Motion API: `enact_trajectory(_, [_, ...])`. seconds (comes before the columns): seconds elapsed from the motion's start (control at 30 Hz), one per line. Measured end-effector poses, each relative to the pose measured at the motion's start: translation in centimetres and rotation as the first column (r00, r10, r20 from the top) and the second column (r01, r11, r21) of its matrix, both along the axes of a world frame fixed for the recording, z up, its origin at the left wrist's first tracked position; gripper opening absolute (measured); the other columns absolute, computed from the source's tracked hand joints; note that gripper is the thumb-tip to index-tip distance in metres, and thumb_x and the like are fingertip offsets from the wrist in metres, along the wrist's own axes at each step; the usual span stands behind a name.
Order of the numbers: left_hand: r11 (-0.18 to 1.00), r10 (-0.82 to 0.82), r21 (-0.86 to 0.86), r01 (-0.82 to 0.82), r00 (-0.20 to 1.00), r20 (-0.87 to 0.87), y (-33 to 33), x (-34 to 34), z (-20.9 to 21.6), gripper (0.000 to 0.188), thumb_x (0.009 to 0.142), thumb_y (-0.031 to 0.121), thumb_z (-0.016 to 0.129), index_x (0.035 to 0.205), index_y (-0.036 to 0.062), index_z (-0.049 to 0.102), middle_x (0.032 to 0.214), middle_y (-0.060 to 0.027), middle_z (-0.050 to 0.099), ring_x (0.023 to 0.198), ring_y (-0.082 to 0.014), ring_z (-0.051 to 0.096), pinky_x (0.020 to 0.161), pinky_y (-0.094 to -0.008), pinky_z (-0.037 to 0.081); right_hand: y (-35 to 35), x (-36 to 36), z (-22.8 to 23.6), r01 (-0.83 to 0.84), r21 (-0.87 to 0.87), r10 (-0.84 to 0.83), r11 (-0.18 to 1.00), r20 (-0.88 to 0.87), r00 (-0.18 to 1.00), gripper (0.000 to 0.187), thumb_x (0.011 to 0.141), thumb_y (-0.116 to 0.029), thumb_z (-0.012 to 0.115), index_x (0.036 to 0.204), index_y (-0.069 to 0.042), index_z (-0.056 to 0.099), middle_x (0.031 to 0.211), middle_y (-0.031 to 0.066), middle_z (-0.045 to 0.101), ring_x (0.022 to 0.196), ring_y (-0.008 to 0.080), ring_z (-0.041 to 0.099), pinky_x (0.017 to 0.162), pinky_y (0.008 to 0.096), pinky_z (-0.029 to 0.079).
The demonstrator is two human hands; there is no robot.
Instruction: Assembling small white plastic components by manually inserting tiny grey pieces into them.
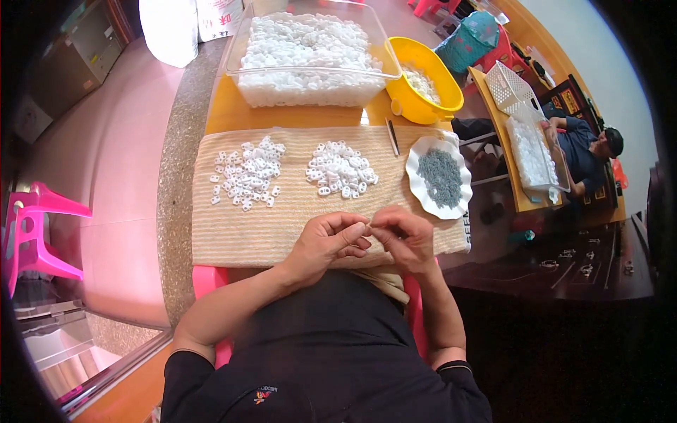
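Striped cloth (226, 240) on worktop (217, 116): spreads across the middle of the frame. First pile of small white pieces (257, 169), left of upper centre: shows paired dark openings; probably light, stiff, rather slippery, hard to break; best pinched singly by the outer edges. Clear bin (310, 70), upper centre: holds many more; likely heavy in bulk, better gripped at the rim. Left hand (323, 245), centre: fingers curled, thumb and forefinger bent toward a narrow pinch; cannot tell any held item. Second pile of small white pieces (341, 169), above left hand: likely handles alike. Slim dark implement (394, 137), upper right of centre: lies aslant. Right hand (407, 243), right of centre: fingers bent, tips close against those opposite; contents too small to tell. Yellow basin (416, 111), upper right: holds pale pieces. Wavy white dish (462, 169), right: holds grey pieces (441, 178), seemingly tiny, light, easily scattered; suited to fingertips.
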State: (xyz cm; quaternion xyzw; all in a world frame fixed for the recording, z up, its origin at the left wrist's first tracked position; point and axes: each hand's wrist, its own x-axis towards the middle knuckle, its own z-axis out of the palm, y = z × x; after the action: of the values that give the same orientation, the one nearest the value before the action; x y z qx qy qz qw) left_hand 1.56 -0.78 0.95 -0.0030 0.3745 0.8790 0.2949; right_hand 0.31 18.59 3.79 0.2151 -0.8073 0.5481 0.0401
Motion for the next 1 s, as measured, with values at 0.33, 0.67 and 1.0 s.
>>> enact_trajectory(0.33, [0.999,-0.04,0.021,0.039,0.999,0.037,-0.3,0.0,0.2,0.017,0.094,0.015,0.06,0.105,0.0018,0.061,0.093,-0.0068,0.066,0.082,-0.0142,0.065,0.076,-0.0278,0.056,-0.3,0.6,-1.4,-0.042,-0.143,0.072,0.989,0.215,0.974,0.01,0.082,0.005,0.068,0.091,0.002,0.065,0.096,0.008,0.056,0.067,0.0075,0.057,0.052,0.0191,0.047])
enact_trajectory(0.67, [0.984,-0.133,0.13,0.118,0.985,0.108,-0.5,-0.1,0.6,0.019,0.094,0.02,0.06,0.098,0.0014,0.062,0.088,-0.0047,0.064,0.079,-0.0109,0.063,0.076,-0.0246,0.054,-0.3,0.6,-2.4,-0.008,-0.293,0.11,0.956,0.334,0.936,0.012,0.077,-0.002,0.072,0.087,0.002,0.067,0.09,0.008,0.061,0.075,0.0126,0.061,0.063,0.0236,0.049])
enact_trajectory(1.0, [0.998,-0.027,0.056,0.028,1.0,-0.008,0.2,0.2,-0.4,0.019,0.097,0.02,0.056,0.097,0.0006,0.059,0.087,-0.0043,0.062,0.079,-0.0102,0.062,0.075,-0.0229,0.054,-1.4,0.5,-1.1,0.061,-0.04,-0.047,0.997,0.286,0.957,0.014,0.08,-0.014,0.068,0.083,0.0,0.065,0.084,0.0096,0.065,0.078,0.0189,0.063,0.071,0.0289,0.05])
